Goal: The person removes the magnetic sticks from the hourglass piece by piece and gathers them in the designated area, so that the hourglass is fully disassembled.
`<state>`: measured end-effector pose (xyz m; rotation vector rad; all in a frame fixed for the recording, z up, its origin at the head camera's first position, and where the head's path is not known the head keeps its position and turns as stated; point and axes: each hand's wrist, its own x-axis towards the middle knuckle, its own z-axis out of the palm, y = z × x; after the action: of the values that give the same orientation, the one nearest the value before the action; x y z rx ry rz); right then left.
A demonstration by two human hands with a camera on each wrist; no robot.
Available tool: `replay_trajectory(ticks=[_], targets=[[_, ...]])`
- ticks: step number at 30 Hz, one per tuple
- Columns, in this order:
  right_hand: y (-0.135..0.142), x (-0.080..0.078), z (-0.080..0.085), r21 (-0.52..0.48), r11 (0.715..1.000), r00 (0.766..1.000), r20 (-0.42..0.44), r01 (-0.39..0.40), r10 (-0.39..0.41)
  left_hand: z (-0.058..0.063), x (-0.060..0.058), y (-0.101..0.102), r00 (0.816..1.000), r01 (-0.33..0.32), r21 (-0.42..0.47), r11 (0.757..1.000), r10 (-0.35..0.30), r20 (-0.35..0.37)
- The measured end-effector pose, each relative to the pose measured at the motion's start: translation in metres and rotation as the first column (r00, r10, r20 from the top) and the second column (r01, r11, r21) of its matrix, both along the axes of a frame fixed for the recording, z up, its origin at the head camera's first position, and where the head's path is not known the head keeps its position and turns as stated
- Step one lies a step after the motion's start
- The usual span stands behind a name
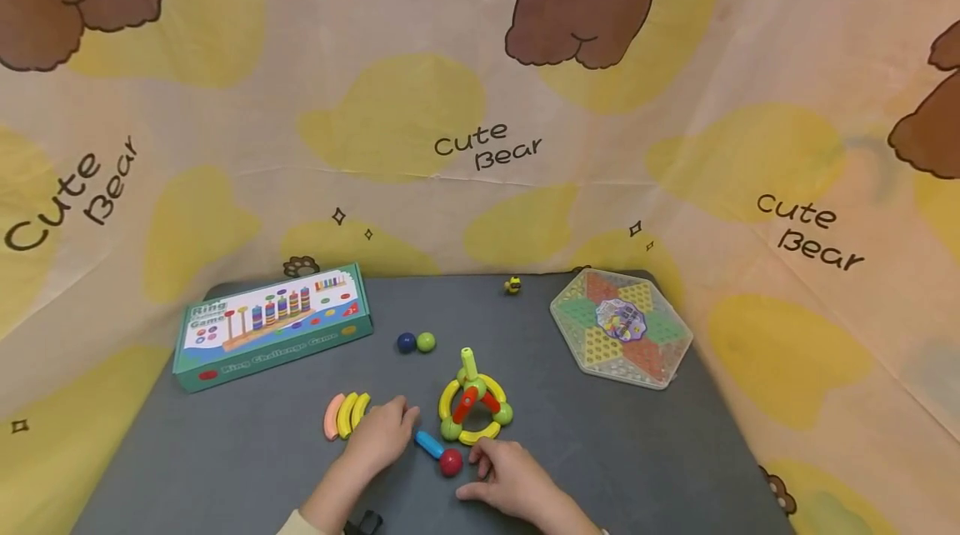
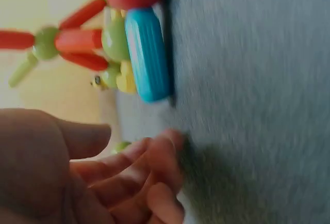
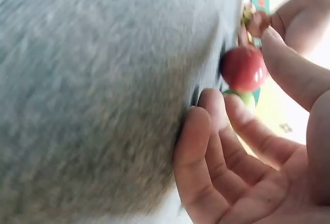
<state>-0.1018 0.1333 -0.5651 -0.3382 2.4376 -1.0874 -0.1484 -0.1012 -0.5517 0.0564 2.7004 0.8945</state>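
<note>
A blue rod [image 1: 430,444] joined to a red ball [image 1: 451,462] lies on the table between the two hands. Just left of the rod, my left hand [image 1: 381,435] holds nothing, its fingers loosely bent with the thumb apart. To the right of the red ball, my right hand [image 1: 513,478] also grips nothing; its thumb and fingers are spread apart. Behind the rod stands a structure [image 1: 475,387] with a ring of yellow curved pieces, green balls, red rods meeting at a top ball, and a light green rod pointing up. The left wrist view shows the blue rod [image 2: 148,54] beyond the fingers.
Pink and yellow curved pieces [image 1: 346,416] lie left of the left hand, partly covered by it. Further back are a dark blue ball [image 1: 406,342], a green ball [image 1: 426,342], a Ring Game box [image 1: 273,327], a small bee figure [image 1: 512,285] and a hexagonal board [image 1: 622,328].
</note>
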Motion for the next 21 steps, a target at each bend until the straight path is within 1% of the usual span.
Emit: replay_trajectory(ticks=[2, 4, 7, 9, 10, 13, 15, 16, 18, 21], targets=[[-0.008, 0.001, 0.001, 0.052, 0.999, 0.999, -0.053, -0.003, 0.005, -0.002, -0.007, -0.004, 0.998, -0.004, -0.004, 1.000, 0.003, -0.070], [-0.015, 0.002, 0.003, 0.095, 0.995, 0.995, -0.103, -0.002, 0.012, -0.007, -0.016, -0.007, 0.995, 0.010, 0.033, 0.999, -0.007, -0.103], [-0.026, 0.003, 0.003, 0.160, 0.987, 0.985, -0.167, -0.021, 0.049, -0.013, -0.027, -0.009, 0.994, 0.043, 0.082, 0.996, -0.035, -0.101], [-0.031, 0.003, 0.003, 0.190, 0.981, 0.976, -0.203, -0.039, 0.078, -0.014, -0.032, -0.008, 0.994, 0.082, 0.125, 0.989, -0.071, -0.086], [-0.033, 0.003, 0.003, 0.210, 0.977, 0.971, -0.220, -0.048, 0.095, -0.015, -0.033, -0.008, 0.991, 0.107, 0.140, 0.984, -0.094, -0.092], [-0.035, 0.004, 0.003, 0.226, 0.972, 0.962, -0.246, -0.058, 0.115, -0.017, -0.033, -0.008, 0.977, 0.193, 0.167, 0.967, -0.174, -0.121], [-0.032, 0.004, 0.003, 0.199, 0.978, 0.969, -0.225, -0.059, 0.104, -0.020, -0.033, -0.011, 0.967, 0.240, 0.189, 0.952, -0.219, -0.129], [-0.030, 0.004, 0.004, 0.170, 0.984, 0.975, -0.204, -0.053, 0.088, -0.021, -0.033, -0.013, 0.963, 0.256, 0.189, 0.948, -0.233, -0.134], [-0.024, 0.004, 0.005, 0.098, 0.994, 0.987, -0.152, -0.038, 0.052, -0.022, -0.033, -0.015, 0.959, 0.271, 0.195, 0.943, -0.247, -0.136], [-0.011, 0.005, 0.012, 0.008, 1.000, 0.996, -0.087, 0.001, -0.001, -0.023, -0.029, -0.013, 0.954, 0.288, 0.209, 0.935, -0.261, -0.147]])
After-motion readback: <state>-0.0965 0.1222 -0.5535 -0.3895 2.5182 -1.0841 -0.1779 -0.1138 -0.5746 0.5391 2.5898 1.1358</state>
